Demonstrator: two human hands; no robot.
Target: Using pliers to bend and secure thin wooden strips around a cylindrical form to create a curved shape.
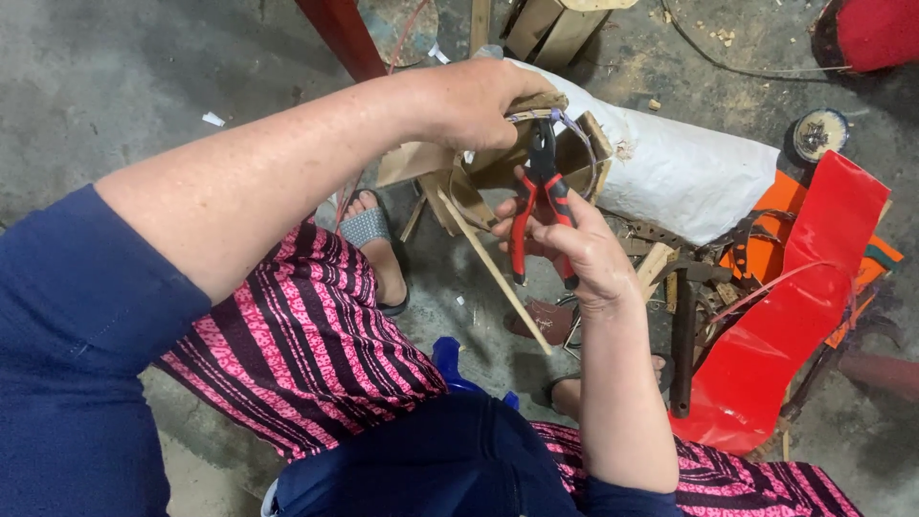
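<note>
Two hands work with pliers on a round wooden frame, above a concrete floor.

Head view: the left hand (476,101) is closed on the top of the wooden frame (498,168); the right hand (574,247) grips the red-handled pliers (540,196), whose nose touches the frame's rim, beside a white sack (680,168) and red sheet (795,306).

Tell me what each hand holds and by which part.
Right hand holds pliers by the red-and-black handles; left hand grips the wooden frame at its top edge.
</note>
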